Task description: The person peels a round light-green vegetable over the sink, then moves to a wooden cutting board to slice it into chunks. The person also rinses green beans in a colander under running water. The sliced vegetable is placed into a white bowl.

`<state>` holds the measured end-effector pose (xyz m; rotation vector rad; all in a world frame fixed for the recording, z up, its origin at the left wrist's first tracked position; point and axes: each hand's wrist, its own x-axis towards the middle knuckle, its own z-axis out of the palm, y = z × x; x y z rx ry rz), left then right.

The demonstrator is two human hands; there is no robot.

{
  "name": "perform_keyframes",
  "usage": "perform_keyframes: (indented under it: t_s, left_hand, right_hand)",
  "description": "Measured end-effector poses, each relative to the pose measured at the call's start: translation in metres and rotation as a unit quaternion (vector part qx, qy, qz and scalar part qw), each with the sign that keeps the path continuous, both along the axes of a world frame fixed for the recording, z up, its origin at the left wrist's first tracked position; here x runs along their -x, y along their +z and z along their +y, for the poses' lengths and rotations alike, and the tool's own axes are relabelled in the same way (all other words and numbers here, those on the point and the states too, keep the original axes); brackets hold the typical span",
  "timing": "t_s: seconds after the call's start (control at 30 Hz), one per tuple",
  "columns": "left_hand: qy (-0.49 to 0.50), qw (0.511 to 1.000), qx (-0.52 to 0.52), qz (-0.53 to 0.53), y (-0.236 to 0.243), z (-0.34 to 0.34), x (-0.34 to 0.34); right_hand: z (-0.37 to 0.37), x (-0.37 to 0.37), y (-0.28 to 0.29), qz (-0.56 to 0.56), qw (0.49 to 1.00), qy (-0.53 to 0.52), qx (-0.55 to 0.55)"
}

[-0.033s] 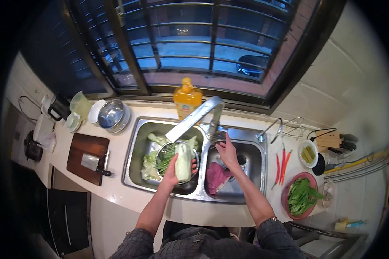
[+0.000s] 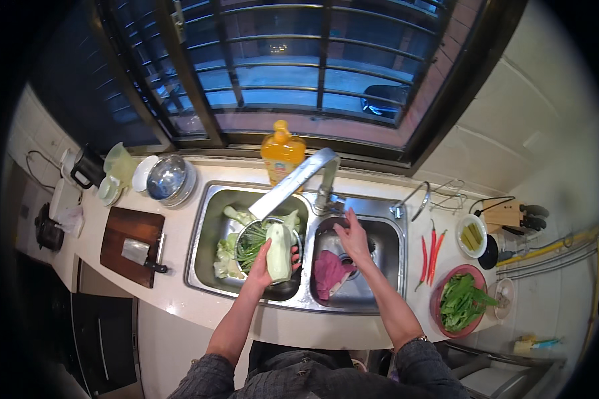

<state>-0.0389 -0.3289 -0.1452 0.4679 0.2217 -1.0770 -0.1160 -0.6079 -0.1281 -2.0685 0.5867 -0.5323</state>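
Note:
In the left basin of the steel sink [image 2: 199, 282], my left hand [image 2: 265, 269] is wrapped round a thick, pale green peeled vegetable [image 2: 279, 251]. It is held upright over a metal bowl or strainer [image 2: 299, 247] of thin green vegetables [image 2: 249, 246]. Pale leafy scraps [image 2: 226, 261] lie around that bowl. My right hand [image 2: 355, 241] hovers over the right basin just below the tap lever [image 2: 337, 199], fingers apart and holding nothing. The faucet's flat spout [image 2: 293, 183] points toward the left basin. A crumpled pinkish-purple cloth [image 2: 331, 271] lies in the right basin.
Left of the sink, a cleaver [image 2: 136, 251] rests on a dark chopping board [image 2: 123, 229], with stacked bowls [image 2: 170, 179] behind. An orange bottle [image 2: 283, 156] stands behind the faucet. Right are red chillies [image 2: 434, 256], a basin of green leaves [image 2: 460, 302] and a knife block [image 2: 502, 216].
My right hand has drawn slightly away from the tap lever, its fingers a little more spread. The left hand still holds the vegetable, and the view has shifted slightly.

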Motion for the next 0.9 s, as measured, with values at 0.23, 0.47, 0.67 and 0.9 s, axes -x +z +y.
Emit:
perform_keyframes:
  t_s: [0.23,0.47,0.67,0.9]
  left_hand:
    - [-0.141,0.990,-0.012,-0.022,0.001,-0.080,0.053]
    - [-0.201,0.979,0.003,0.032,-0.010,-0.200,0.082]
    - [-0.218,0.975,-0.041,-0.015,-0.035,-0.276,0.079]
    - [-0.076,0.867,-0.244,-0.428,-0.041,-0.304,0.106]
  right_hand:
    - [-0.142,0.066,-0.043,0.016,0.977,-0.150,0.148]
    - [-0.175,0.065,-0.083,0.011,0.986,0.005,0.166]
    - [-0.178,0.082,-0.050,-0.031,0.982,0.045,-0.183]
    - [-0.122,0.075,-0.046,-0.074,0.901,-0.161,-0.395]
